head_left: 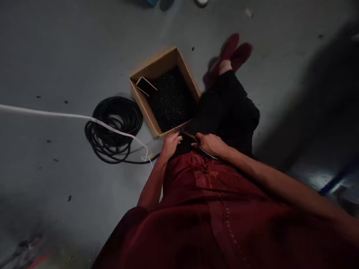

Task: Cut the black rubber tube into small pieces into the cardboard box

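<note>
R hand (pixel 206 144) has fingers round the scissors (pixel 187 134), tip nr the box (pixel 164 64) edge. L hand (pixel 170 146) fingers are bent nr the tip; can't tell what they hold. Box w/ black bits (pixel 171 101) is on the floor (pixel 64 168), cord coil (pixel 129 125) just beside.

Floor (pixel 67 149) grey, dimly lit. Bright patch (pixel 316 179) noted just beside the blue bar (pixel 338 180); broad shadow (pixel 311 101) beyond it; dark debris (pixel 69 198) scattered well to its left.
</note>
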### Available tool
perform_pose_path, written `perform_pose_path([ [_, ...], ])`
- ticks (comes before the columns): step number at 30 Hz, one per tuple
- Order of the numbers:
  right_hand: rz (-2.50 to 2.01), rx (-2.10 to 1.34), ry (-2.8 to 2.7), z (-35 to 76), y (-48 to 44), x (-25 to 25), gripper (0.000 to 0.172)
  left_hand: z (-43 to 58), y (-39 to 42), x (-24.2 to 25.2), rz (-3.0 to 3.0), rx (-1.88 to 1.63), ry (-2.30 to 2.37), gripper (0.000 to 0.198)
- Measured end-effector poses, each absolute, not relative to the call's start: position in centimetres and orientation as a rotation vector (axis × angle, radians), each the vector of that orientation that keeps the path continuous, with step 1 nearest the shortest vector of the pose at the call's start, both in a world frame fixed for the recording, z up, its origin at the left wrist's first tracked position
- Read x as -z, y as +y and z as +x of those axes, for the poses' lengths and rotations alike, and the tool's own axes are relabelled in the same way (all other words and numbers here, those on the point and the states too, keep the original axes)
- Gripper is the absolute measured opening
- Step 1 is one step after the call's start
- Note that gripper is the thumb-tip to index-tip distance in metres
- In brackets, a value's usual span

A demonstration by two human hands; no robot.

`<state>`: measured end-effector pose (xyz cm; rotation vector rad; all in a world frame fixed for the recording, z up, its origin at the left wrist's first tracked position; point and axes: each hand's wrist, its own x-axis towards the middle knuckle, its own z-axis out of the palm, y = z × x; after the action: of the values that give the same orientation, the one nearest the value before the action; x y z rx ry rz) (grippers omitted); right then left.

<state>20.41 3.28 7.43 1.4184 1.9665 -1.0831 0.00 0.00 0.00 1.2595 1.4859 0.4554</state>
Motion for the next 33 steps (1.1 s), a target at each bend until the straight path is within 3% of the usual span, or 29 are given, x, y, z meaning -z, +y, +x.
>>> perform_pose_path([
  [7,1.401,1.057,1.892,19.2,4.5,-7.8,0.049,-0.2,0.9,1.1,1.144,-0.455,1.420,0.026],
  [18,1.422,1.012,1.815,18.6,5.9,-7.7,0.058,-0.2,1.0,3.0,1.040,-0.613,1.353,0.029],
  [23,1.530,1.040,1.887,20.5,6.2,-8.0,0.050,-0.6,0.3,0.4,0.801,-0.816,1.322,0.041],
  [33,1.675,1.245,1.873,23.5,2.7,-9.3,0.040,0.3,1.4,-5.3,0.754,-0.926,1.105,0.035],
])
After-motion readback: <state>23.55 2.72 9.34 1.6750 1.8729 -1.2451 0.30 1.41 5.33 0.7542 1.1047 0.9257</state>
